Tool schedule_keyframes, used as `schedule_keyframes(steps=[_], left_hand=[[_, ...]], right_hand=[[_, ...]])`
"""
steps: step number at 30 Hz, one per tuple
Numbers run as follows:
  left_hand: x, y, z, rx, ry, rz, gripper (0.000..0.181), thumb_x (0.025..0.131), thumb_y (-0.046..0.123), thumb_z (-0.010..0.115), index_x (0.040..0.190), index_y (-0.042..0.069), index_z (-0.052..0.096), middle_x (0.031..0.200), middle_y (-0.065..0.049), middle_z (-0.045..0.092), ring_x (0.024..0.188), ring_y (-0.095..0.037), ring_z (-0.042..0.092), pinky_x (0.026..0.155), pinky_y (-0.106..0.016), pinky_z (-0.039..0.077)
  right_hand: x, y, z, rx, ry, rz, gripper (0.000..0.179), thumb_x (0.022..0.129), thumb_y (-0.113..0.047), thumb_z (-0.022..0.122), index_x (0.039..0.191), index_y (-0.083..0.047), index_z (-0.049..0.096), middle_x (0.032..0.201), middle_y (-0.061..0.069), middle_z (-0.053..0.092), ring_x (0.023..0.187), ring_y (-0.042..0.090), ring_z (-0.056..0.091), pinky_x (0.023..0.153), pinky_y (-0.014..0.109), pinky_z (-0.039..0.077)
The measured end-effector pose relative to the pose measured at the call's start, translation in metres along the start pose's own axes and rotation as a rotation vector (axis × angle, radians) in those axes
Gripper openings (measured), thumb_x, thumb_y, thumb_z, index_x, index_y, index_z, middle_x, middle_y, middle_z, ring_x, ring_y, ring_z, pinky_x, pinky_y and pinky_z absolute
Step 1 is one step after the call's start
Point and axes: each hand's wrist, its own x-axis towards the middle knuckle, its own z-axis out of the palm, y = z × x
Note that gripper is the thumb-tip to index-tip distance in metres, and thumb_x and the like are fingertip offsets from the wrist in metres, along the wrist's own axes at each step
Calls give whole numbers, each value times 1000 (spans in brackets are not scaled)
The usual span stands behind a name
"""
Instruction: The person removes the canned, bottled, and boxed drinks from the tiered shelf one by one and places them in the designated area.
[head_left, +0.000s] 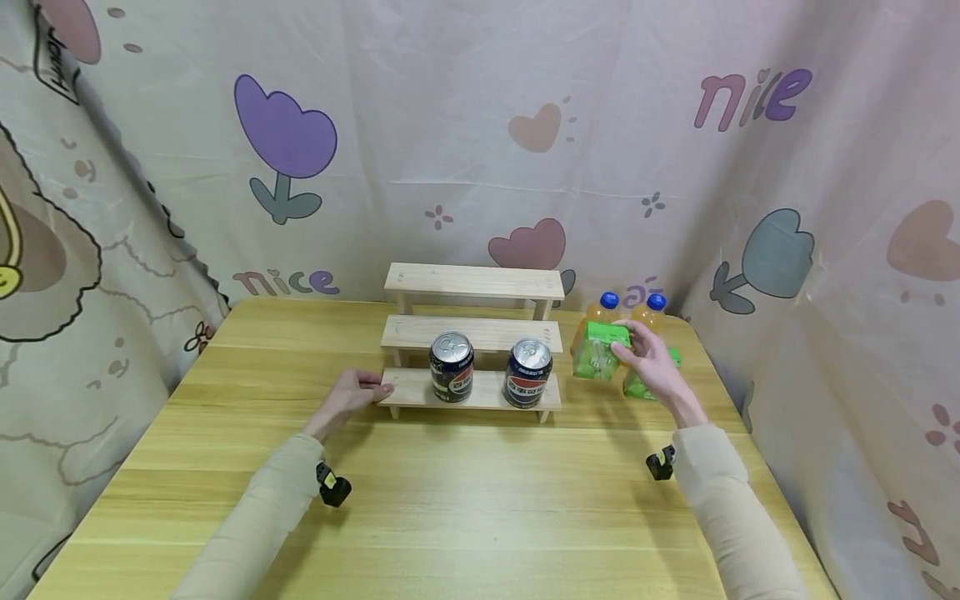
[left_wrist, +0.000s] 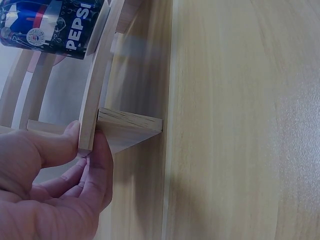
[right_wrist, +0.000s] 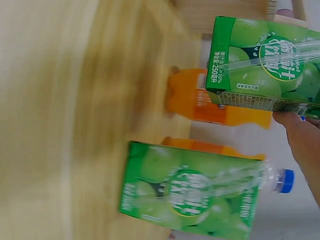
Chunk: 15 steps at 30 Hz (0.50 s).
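My left hand [head_left: 358, 392] pinches the left end of the lowest step of a three-step wooden rack [head_left: 474, 282]; in the left wrist view, thumb and fingers close on the board's end [left_wrist: 89, 120]. Two dark Pepsi cans [head_left: 452, 367] [head_left: 528, 373] stand upright on that step. To the right of the rack, my right hand [head_left: 651, 360] grips a green juice carton [head_left: 600, 350] near its top, held in front of the orange bottles. The right wrist view shows the held carton [right_wrist: 265, 62] above the table, with a straw in clear wrap on its side.
A second green carton [right_wrist: 190, 187] stands on the table at the right, partly behind my right hand. Two orange drink bottles with blue caps [head_left: 609, 301] [head_left: 656, 302] stand behind the cartons. Patterned curtains [head_left: 420, 125] surround the wooden table [head_left: 480, 508] at the back and sides.
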Motion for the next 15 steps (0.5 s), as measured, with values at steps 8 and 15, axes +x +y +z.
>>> schedule_keyframes(steps=[8, 15], left_hand=[[1, -1, 1, -15, 4, 11, 45, 97, 10, 65, 127, -22, 52, 110, -29, 70, 83, -8, 63, 83, -31, 56], [1, -1, 1, -19, 12, 16, 45, 97, 9, 65, 126, -23, 52, 109, -30, 70, 82, -7, 62, 79, -29, 56]], right_hand=[[-3, 22, 6, 18, 2, 46, 50, 103, -8, 54, 146, 7, 35, 138, 12, 51, 113, -10, 51, 96, 7, 46], [-5, 30, 10, 3, -7, 80, 49, 104, -10, 52, 147, 6, 34, 153, 26, 39, 132, 10, 46, 98, 6, 42]])
